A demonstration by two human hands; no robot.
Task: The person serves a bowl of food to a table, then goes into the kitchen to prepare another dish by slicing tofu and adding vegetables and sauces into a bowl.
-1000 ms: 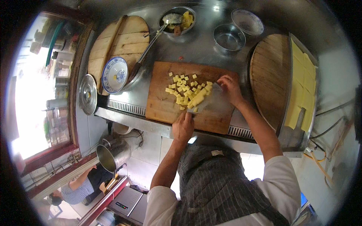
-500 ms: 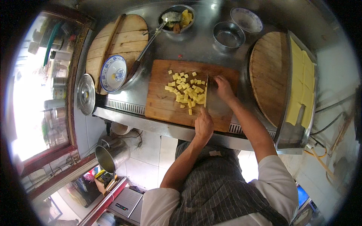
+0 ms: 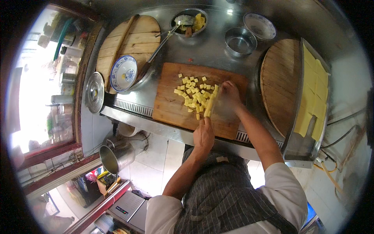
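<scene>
Two bare hands work over a wooden cutting board [image 3: 171, 107] on a steel desk [image 3: 212, 48], seen from above a person in a striped apron and white sleeves. Nearest, at six o'clock of the board, the left hand [image 3: 203, 134] has its fingers wrapped around the handle of a broad knife [image 3: 212, 102], whose blade stands on edge across the board toward twelve o'clock. Just beside the blade at three o'clock, the right hand [image 3: 229, 95] rests on the board with fingers curled together against the flat of the blade; whether they grip anything cannot be told. Yellow cubes [image 3: 193, 93] lie heaped on the board at nine o'clock of the blade, touching it, with a few more scattered toward twelve o'clock. Farther out, a blue-and-white bowl [image 3: 123, 73] sits on a round wooden lid [image 3: 138, 39] at ten o'clock. A metal bowl of yellow pieces [image 3: 191, 21] with a ladle stands at twelve o'clock, an empty steel bowl [image 3: 240, 41] and a patterned bowl [image 3: 260, 26] at one o'clock. A second wooden lid [image 3: 280, 82] and a tray of yellow slabs [image 3: 313, 93] lie at three o'clock.
</scene>
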